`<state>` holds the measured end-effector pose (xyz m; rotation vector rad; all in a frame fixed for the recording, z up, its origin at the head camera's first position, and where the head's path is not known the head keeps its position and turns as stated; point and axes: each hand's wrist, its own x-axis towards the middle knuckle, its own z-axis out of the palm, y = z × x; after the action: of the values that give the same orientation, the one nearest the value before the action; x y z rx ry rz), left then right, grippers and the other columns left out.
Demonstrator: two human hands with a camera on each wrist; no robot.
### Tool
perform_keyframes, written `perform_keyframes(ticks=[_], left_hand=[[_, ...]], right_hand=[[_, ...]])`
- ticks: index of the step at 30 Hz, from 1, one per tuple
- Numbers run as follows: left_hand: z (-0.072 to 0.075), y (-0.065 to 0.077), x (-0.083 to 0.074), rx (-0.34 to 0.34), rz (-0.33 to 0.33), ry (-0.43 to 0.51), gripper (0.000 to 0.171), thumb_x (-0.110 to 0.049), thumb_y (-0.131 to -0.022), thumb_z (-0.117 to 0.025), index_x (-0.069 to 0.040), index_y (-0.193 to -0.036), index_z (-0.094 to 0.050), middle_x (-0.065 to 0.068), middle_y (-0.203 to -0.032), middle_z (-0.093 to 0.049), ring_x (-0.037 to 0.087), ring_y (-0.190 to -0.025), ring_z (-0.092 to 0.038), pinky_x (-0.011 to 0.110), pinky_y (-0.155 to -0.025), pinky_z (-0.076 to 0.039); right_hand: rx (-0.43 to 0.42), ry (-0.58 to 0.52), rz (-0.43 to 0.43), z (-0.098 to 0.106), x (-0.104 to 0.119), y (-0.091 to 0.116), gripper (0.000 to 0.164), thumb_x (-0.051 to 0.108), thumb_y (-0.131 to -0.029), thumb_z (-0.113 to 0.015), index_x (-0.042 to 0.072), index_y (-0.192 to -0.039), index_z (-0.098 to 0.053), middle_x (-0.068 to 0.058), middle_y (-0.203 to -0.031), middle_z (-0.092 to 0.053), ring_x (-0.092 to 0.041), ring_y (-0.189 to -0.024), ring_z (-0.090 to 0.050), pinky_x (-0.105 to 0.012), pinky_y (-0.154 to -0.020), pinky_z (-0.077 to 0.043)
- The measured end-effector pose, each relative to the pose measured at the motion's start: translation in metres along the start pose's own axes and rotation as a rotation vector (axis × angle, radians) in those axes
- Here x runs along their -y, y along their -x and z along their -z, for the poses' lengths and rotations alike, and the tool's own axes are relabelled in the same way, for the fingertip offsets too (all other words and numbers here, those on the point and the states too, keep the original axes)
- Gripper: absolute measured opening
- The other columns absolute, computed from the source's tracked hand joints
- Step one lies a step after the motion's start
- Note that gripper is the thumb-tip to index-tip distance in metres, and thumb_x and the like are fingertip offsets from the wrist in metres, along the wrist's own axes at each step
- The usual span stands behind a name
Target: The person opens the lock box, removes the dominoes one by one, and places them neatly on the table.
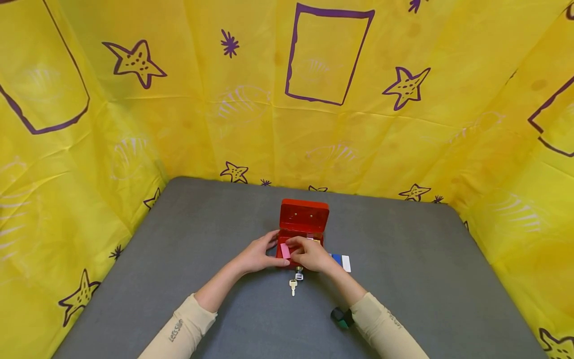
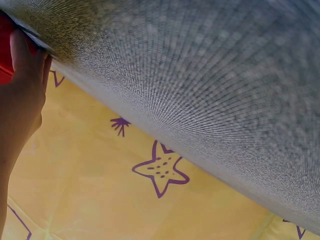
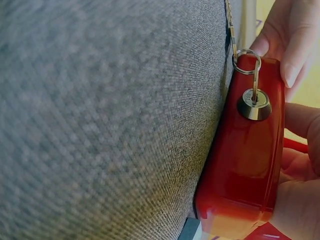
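Note:
A small red metal cash box (image 1: pixel 304 219) stands on the grey table with its lid raised. My left hand (image 1: pixel 259 253) grips its left side, thumb along the front edge; in the left wrist view the left hand (image 2: pixel 22 95) lies against the red wall. Inside the box, my right hand (image 1: pixel 311 253) has curled fingers and pinches a small pink slip (image 1: pixel 285 251). The right wrist view shows the box's front wall (image 3: pixel 245 155) with a key (image 3: pixel 256 82) in its lock (image 3: pixel 254 106); the slip is hidden there. A second key (image 1: pixel 293 286) hangs from the ring.
Right of the box lie a blue piece (image 1: pixel 337 259) and a white piece (image 1: pixel 346 263), partly behind the right hand. A yellow piece (image 1: pixel 316 241) shows inside the box. Yellow patterned cloth (image 1: pixel 251 124) surrounds the grey table (image 1: pixel 224 209) at back and sides.

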<state>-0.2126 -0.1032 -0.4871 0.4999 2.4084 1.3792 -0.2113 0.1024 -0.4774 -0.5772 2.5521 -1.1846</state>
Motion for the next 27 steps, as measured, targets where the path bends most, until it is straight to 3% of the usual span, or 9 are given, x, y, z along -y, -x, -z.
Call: perform_keyframes(ticks=[16, 27], left_hand=[[0.0, -0.001, 0.002, 0.009, -0.004, -0.017, 0.091, -0.035, -0.079, -0.081, -0.004, -0.149, -0.033, 0.017, -0.151, -0.038, 0.031, -0.132, -0.047, 0.045, -0.105, -0.041], [0.0, -0.002, 0.002, 0.009, -0.009, -0.023, 0.091, -0.035, -0.079, -0.081, -0.004, -0.149, -0.033, 0.017, -0.151, -0.039, 0.032, -0.132, -0.047, 0.046, -0.105, -0.041]], right_hand=[[-0.012, 0.085, 0.061, 0.001, -0.005, -0.008, 0.045, 0.009, -0.082, -0.076, 0.0, -0.124, -0.062, -0.011, -0.108, -0.068, -0.018, -0.083, -0.066, -0.031, -0.076, -0.057], [-0.023, 0.146, 0.108, -0.002, -0.007, -0.014, 0.044, 0.006, -0.078, -0.078, -0.002, -0.119, -0.064, -0.011, -0.102, -0.068, -0.017, -0.079, -0.064, -0.026, -0.072, -0.055]])
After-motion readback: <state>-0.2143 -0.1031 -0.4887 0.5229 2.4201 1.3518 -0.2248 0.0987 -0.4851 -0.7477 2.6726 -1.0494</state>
